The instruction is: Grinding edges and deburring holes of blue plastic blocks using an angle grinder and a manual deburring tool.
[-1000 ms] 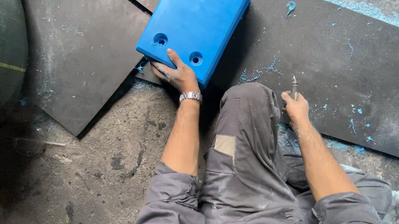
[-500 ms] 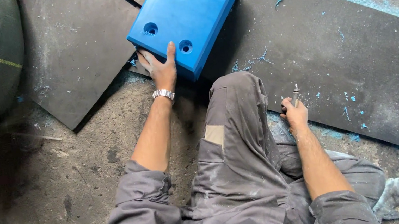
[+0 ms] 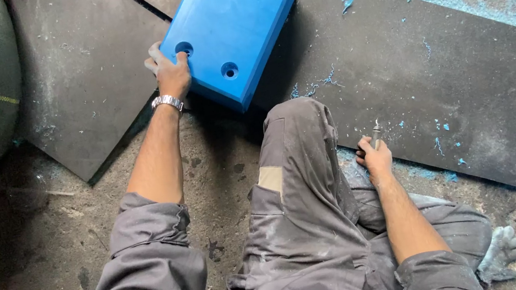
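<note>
Two hands at work: the left hand (image 3: 171, 75) is clamped on the near corner of the blue block (image 3: 238, 15), whose long axis runs away up-right. The right hand (image 3: 376, 160), well apart, is closed round a small metal tool (image 3: 376, 136).

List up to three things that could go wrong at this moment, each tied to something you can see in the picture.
1. The left hand grips the corner of the thick blue block, which looks heavy. If it drops or slides, the fingers could get pinched against the dark mat.
2. The right hand holds a small metal tool close to the bent knee. A slip might jab the leg.
3. Blue shavings litter the mat, so the block may skid on them.
</note>
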